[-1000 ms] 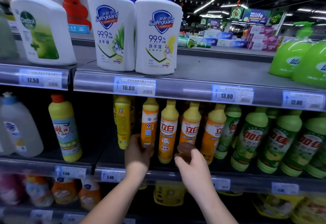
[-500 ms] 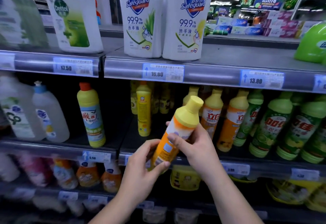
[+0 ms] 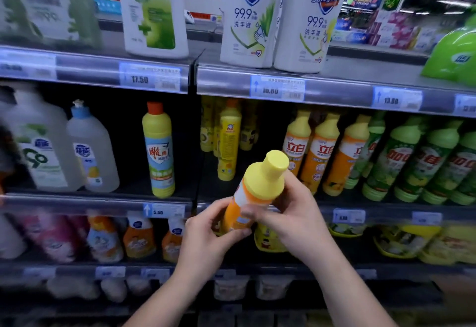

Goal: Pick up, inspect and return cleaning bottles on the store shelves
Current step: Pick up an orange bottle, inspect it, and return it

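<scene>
An orange bottle with a yellow cap (image 3: pixel 260 185) is off the shelf, tilted with its cap pointing up and toward me. My left hand (image 3: pixel 206 239) grips its lower body from the left. My right hand (image 3: pixel 293 213) wraps the upper body and shoulder from the right. Both hands hold it in front of the middle shelf (image 3: pixel 386 210). A row of matching orange bottles (image 3: pixel 319 154) stands behind on that shelf, with a gap to their left.
Green bottles (image 3: pixel 422 161) stand at the right, a tall yellow bottle (image 3: pixel 229 143) and a blue-labelled yellow bottle (image 3: pixel 158 151) at the left. White Safeguard bottles (image 3: pixel 247 15) and a Dettol bottle (image 3: pixel 154 12) fill the upper shelf. Pouches line the lower shelf.
One second ago both hands reached at the orange bottles on the shelf. One bottle has since come off the shelf and now tips further toward me, held in both hands.
</scene>
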The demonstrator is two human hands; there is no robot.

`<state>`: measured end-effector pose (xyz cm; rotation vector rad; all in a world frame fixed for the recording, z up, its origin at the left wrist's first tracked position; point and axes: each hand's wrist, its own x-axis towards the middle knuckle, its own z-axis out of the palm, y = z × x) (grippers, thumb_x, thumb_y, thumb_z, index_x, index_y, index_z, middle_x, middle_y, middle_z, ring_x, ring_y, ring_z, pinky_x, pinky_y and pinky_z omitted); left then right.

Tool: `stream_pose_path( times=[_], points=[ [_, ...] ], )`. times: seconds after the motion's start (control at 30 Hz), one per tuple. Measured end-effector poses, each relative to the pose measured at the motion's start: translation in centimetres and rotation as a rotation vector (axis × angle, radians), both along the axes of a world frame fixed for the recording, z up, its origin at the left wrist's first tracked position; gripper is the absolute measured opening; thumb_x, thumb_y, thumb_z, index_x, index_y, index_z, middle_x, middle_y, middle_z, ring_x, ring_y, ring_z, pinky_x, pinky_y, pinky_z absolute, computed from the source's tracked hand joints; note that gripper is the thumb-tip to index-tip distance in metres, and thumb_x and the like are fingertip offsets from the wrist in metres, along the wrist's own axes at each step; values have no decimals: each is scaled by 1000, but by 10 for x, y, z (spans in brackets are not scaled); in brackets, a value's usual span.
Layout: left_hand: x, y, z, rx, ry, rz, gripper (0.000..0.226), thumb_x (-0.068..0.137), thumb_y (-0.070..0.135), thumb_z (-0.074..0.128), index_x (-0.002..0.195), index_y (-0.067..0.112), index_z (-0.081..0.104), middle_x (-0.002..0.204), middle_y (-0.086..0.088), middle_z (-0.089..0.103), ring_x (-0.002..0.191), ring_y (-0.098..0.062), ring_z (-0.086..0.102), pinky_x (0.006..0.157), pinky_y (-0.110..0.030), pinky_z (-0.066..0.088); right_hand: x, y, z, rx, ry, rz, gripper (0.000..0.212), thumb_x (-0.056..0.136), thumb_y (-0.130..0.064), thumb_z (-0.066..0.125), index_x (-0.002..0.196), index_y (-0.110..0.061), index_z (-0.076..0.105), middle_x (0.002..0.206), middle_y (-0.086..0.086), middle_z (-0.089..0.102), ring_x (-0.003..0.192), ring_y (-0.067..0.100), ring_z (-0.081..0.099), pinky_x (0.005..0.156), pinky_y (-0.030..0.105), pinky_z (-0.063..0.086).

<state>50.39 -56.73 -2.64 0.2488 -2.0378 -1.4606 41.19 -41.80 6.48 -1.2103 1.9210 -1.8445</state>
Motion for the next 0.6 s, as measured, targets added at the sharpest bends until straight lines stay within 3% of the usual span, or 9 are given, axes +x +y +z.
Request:
stream_pose_path(
  times=[0.2, 0.27, 0.33, 0.43, 0.53, 0.6],
  points=[
    [16, -8, 23, -14, 80, 5, 51, 73, 36, 85, 121, 42, 68, 115, 16, 77, 108, -4, 71, 84, -15, 55, 37, 4, 8, -20, 233, 11, 62, 74, -27, 94, 128, -32, 66, 120, -13, 66, 117, 16, 66, 86, 16, 53],
    [21, -7, 28, -8, 86, -10, 52, 73, 34, 86, 121, 41, 68, 113, 16, 77, 105, -4, 71, 82, -14, 54, 45, 4, 13, -18, 271, 2, 62, 74, -30, 94, 130, -34, 65, 123, -12, 65, 120, 19, 65, 89, 20, 54],
    [28, -8, 30, -10, 89, -27, 51, 72, 37, 84, 120, 40, 68, 112, 13, 76, 105, -8, 72, 84, -21, 56, 51, 5, 16, -56, 240, -12, 59, 75, -34, 92, 127, -39, 67, 121, -9, 70, 117, 18, 68, 88, 25, 59],
    [41, -10, 32, 29, 39, -88, 65, 69, 42, 86, 130, 39, 64, 122, 11, 72, 114, -15, 70, 91, -36, 60, 53, 5, 16, -283, -58, -64, 45, 74, -38, 92, 115, -38, 73, 108, -6, 80, 101, 11, 76, 78, 25, 62],
    [59, -7, 40, 96, 5, -188, 75, 71, 50, 85, 141, 43, 58, 125, 11, 73, 112, -13, 72, 84, -27, 60, 48, 3, 12, -404, -446, -210, 64, 73, -55, 86, 123, -19, 69, 104, 2, 82, 97, 19, 79, 71, 28, 63],
    [67, -4, 47, 162, -11, -287, 74, 74, 44, 84, 143, 37, 59, 128, 6, 74, 115, -15, 72, 87, -25, 59, 44, 3, 8, -382, -589, -278, 69, 78, -58, 79, 127, -12, 65, 101, 4, 82, 96, 22, 80, 69, 30, 63]
  ],
)
